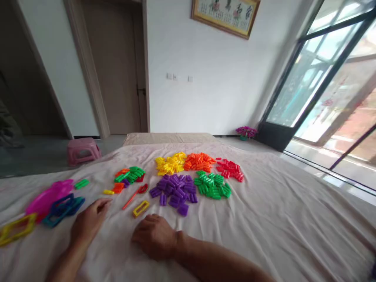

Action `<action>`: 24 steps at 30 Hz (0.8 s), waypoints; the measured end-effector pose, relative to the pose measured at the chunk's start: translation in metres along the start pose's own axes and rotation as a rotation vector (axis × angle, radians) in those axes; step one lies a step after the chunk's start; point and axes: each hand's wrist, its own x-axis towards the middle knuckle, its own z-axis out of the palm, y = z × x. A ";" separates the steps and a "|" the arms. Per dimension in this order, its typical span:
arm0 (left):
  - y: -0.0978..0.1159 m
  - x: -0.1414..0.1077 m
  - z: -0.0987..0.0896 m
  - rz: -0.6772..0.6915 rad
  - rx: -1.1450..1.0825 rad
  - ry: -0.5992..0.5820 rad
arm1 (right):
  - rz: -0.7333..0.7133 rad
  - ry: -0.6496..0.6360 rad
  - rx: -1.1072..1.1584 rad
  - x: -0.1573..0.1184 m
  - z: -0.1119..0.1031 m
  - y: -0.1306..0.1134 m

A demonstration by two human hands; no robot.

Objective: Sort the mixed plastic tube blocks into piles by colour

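Nearest to my camera, the right forearm (211, 258) slants in from the bottom edge, reaching up and leftward low over the pale cloth (264, 211). The left forearm (69, 254) rises more steeply from the lower left corner.

On my view the right hand (154, 236) shows its back, fingers curled down and under; I can't tell whether they press together or pinch anything. It is just below the small yellow frame (135, 213). The left hand (92, 217) bends its fingers forward, the thumb side toward the other hand. I can't make out whether its fingertips meet or hold anything. It is nearest the blue frames (54, 213), just to their right.

Ahead of the right hand, I have plastic pieces heaped by colour: the purple pile (174, 188) closest, the green pile (213, 185) beside it, then the yellow pile (170, 163), orange pile (199, 161) and red pile (230, 169) behind. The glossy magenta item (48, 197) is at far left, behind the blue frames. A smaller mixed pile (127, 176) sits left of the purple, and a thin red stick (131, 197) slants in front of it.
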 end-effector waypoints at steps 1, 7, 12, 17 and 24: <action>-0.001 0.000 0.001 0.008 0.000 0.008 | 0.000 -0.005 0.003 0.000 0.000 0.000; -0.006 0.001 0.005 0.040 -0.019 0.037 | 0.045 -0.008 0.046 0.001 0.001 0.001; -0.001 -0.002 0.002 0.010 -0.018 0.037 | 0.084 0.026 0.101 0.001 0.003 0.001; 0.004 -0.004 -0.001 0.004 -0.006 0.033 | 0.069 0.041 0.140 0.000 0.001 0.003; 0.004 -0.002 0.001 0.013 0.009 0.036 | 0.058 0.040 0.161 0.000 0.002 0.004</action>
